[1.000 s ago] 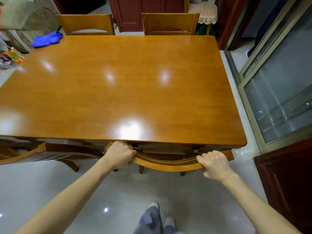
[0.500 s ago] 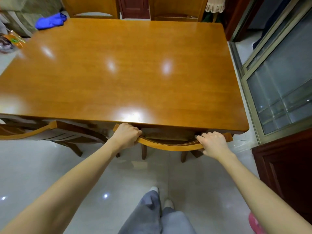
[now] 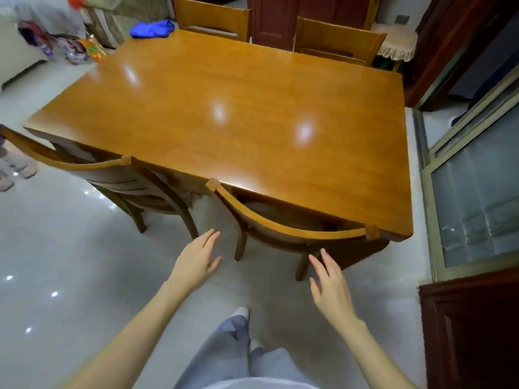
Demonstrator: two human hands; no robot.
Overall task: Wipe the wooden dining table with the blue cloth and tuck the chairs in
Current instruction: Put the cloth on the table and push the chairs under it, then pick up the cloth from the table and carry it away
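At the lower centre of the frame, both hands had let go of the near chair (image 3: 283,231), whose curved back now sat tucked against the desk (image 3: 238,116) edge. The left hand (image 3: 196,259) and right hand (image 3: 330,287) hung free with fingers spread, holding nothing. Far off at upper left, the blue cloth (image 3: 151,28) lay on the desk's corner. Judging by this, the left chair (image 3: 92,172) came next.

Nothing readable here, honestly. The packets (image 3: 84,50) on the floor up at 11 o'clock have colourful print, but it's all motion blur, so no brand or words come through. No labels or numbers on the table (image 3: 224,108) either.
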